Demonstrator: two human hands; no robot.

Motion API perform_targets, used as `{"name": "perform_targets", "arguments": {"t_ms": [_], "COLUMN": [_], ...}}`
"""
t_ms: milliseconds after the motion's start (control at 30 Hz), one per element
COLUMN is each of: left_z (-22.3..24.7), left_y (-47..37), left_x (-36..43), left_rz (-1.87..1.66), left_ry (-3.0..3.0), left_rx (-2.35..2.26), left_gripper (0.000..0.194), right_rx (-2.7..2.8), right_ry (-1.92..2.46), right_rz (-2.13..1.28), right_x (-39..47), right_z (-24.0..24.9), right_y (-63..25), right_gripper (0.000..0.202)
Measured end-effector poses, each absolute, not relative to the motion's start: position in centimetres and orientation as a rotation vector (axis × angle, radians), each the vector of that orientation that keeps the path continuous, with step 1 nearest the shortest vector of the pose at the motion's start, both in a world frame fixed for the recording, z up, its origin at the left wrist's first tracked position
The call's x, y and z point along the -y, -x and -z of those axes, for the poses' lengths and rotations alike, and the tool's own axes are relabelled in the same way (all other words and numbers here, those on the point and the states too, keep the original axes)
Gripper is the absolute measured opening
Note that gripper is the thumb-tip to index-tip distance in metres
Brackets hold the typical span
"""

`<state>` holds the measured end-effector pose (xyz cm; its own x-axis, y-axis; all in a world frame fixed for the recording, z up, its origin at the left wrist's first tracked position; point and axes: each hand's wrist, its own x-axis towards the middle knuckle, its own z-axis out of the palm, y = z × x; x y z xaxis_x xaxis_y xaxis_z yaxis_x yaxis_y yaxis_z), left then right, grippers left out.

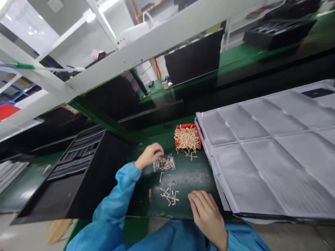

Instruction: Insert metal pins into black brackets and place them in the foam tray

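Observation:
My left hand (150, 156) is at the upper left edge of a clear plastic bag (165, 162) holding many small dark and metallic parts. Its fingers are curled together, and what they pinch, if anything, is hidden. Near the front edge of the green table (183, 174) rests my right hand (206, 213), thumb and fingers drawn together; anything in them is too small to make out. Between the hands lies a loose cluster of small beige strip-like pieces (169, 196). Beyond the bag, a red bin (200, 144) is heaped with similar beige pieces (187, 137), some spilled at its front.
Grey compartmented trays (261, 153) are stacked on the right. To the left stands a black slotted box (96, 177). A small brown piece (150, 194) lies on the table. A white frame beam (157, 38) crosses above the bench.

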<state>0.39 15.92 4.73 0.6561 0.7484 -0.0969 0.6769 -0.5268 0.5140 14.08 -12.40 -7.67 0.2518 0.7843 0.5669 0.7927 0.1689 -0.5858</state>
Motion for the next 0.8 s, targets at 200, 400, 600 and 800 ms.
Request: {"name": "perform_targets", "arguments": {"t_ms": [200,400,600,800], "left_z": [0.2,3.0,-0.5,-3.7], "left_y": [3.7,0.9,0.7,-0.1], "left_x": [-2.9,-0.3,1.0,3.9], "left_rz": [-0.526,-0.904,-0.938,-0.703], "left_ry": [-2.071,-1.633,-1.243,-0.828], "left_rx": [-1.563,-1.878,-1.371,-0.847], "left_gripper": [0.013,0.025,0.031,0.053], "right_rx": [1.586,1.479,1.183,0.929], "right_ry": [1.572,1.528,1.357,0.958], "right_rz": [-0.095,-0.347,-0.935,-1.553], "right_x": [12.6,12.8,12.4,11.1], "right_z": [7.8,8.3,5.1,-0.2], "right_y": [-13.9,-14.5,-13.1,-12.5], "right_gripper": [0.016,0.017,0.029,0.045]}}
